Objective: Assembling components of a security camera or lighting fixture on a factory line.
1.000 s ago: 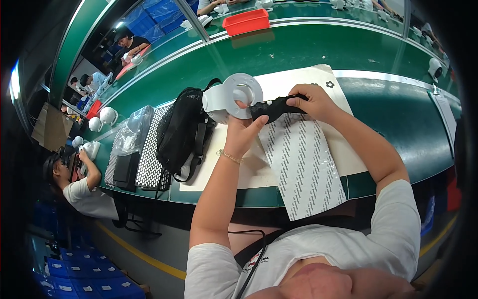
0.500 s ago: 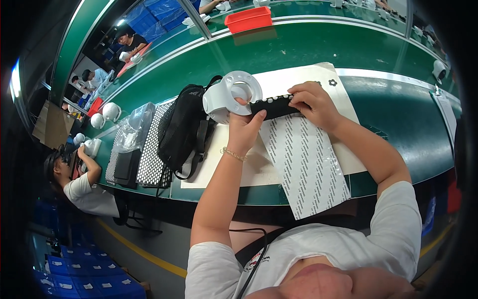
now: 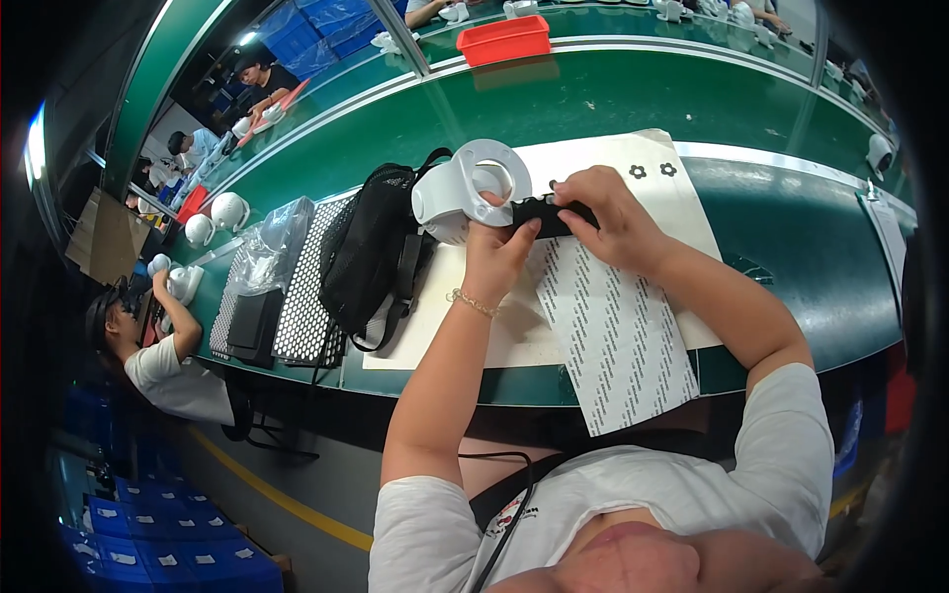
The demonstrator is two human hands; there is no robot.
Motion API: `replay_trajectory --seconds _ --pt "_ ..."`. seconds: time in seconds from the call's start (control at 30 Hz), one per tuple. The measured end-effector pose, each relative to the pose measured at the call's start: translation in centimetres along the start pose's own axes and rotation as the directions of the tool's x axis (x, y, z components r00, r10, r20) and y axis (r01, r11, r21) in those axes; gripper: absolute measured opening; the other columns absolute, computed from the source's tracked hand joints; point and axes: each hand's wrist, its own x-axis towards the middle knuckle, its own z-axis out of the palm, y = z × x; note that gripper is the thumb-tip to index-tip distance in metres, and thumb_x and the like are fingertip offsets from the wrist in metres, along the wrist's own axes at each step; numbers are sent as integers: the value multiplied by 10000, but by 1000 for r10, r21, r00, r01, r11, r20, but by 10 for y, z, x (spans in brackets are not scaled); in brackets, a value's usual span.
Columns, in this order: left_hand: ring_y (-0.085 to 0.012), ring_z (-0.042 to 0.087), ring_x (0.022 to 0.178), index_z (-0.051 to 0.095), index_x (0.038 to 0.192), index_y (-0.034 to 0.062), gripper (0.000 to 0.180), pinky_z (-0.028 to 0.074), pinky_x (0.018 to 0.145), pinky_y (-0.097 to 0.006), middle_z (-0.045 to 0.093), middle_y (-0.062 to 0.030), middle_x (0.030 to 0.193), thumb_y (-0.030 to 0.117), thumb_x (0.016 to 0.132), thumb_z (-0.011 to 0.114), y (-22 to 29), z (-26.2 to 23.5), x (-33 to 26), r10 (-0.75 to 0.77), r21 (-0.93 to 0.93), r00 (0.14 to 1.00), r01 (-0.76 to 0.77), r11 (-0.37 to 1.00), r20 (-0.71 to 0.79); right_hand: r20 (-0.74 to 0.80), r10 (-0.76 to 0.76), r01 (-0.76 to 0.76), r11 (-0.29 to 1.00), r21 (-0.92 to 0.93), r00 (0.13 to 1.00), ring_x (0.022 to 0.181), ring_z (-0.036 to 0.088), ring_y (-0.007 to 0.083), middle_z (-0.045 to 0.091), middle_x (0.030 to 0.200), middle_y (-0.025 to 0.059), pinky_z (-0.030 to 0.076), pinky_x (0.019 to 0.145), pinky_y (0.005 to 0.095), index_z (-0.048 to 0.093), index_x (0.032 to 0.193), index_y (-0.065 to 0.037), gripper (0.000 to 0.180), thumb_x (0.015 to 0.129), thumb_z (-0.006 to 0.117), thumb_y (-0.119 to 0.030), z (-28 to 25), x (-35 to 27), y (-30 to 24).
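Note:
A white plastic housing with a round ring [image 3: 491, 163] rests in my left hand [image 3: 489, 262], whose fingers are wrapped behind it. The left thumb also presses on a black sheet [image 3: 539, 217] with a holed upper edge. Its white patterned backing [image 3: 613, 336] hangs over the table edge toward me. My right hand [image 3: 618, 222] is closed at that sheet's upper edge, thumb and fingertips together. A small dark piece shows at the right fingertips; its exact shape is too small to tell. Two black flower-shaped pieces [image 3: 638, 172] lie on the cream board [image 3: 692, 212] beyond my right hand.
Left of the board lie a black mesh bag [image 3: 366, 257], white-dotted black sheets [image 3: 308, 296] and a clear plastic bag [image 3: 272, 242]. Round white housings [image 3: 229, 211] stand farther left, near a seated person [image 3: 163, 346]. A red bin [image 3: 504, 42] sits across the green bench.
My right hand has moved left along the sheet's upper edge, nearer the left hand, and a small dark piece now shows at its fingertips. More of the flower-shaped pieces is uncovered.

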Motion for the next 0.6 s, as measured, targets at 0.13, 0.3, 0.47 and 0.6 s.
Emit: replay_trajectory --seconds 0.13,0.3,0.47,0.6 --pt "-90 549 826 454 1050 13 298 443 618 -194 559 -36 940 -72 780 547 -5 4 2 68 -209 997 -62 976 22 -115 97 -76 983 169 989 895 509 266 509 1023 98 432 783 355 426 1129 -99 482 706 579 74 21 16 -6" --pt "-111 554 853 456 1051 10 289 466 668 -224 550 -40 937 -65 784 537 -5 -4 0 59 -59 998 -57 997 32 -1 -237 236 970 64 972 837 526 237 513 951 94 446 726 322 425 1107 -82 517 663 619 98 22 12 -12" --pt "-160 527 984 384 1068 38 421 436 797 -243 493 -43 1021 -129 718 547 -9 -6 3 55 -255 994 -28 966 99 -95 279 -221 892 394 956 798 518 130 472 1021 77 425 728 245 347 1228 -88 529 753 524 64 14 23 -15" --pt "-201 436 1122 320 1048 84 523 297 960 -321 378 -70 1187 -165 659 564 -3 -6 4 125 -304 983 -80 949 132 -112 443 -325 785 528 889 806 514 123 449 1056 98 429 740 255 259 1281 -82 600 760 530 37 7 46 13"
